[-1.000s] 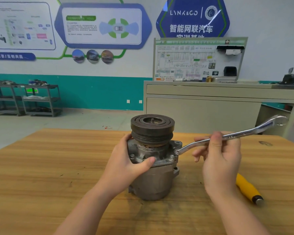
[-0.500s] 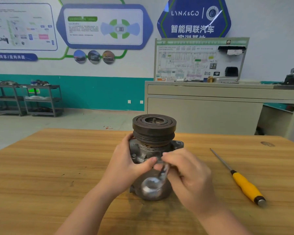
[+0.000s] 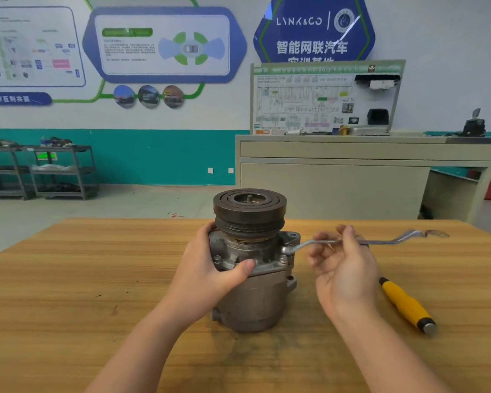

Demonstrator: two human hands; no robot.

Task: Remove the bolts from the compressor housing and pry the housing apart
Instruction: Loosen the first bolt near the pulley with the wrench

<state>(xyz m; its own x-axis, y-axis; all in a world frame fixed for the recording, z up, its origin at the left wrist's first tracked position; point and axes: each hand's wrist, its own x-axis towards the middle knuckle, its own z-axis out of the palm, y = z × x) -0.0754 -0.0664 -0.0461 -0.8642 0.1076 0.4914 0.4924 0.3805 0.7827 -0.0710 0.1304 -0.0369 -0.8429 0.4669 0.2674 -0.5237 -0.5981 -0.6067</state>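
Workshop tabletop (image 3: 68,279): left hand (image 3: 207,276) grips compressor housing (image 3: 253,287) mid-table while right hand (image 3: 343,268) pinches offset ring spanner (image 3: 321,243) seated on a flange bolt (image 3: 284,250); unbolting underway, next swing likely needs firm bracing

One head-worn camera looks forward and slightly down, close over the bench (image 3: 68,279). The compressor (image 3: 253,265) sits dead centre, the far wall (image 3: 437,38) at twelve o'clock, shelves (image 3: 40,171) toward ten.

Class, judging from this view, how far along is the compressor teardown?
Done: nothing visibly; bolts remain in the housing. In hand: left hand steadies it while the right hand holds the wrench on a bolt. Left: remaining bolts, prying; screwdriver lies unused.
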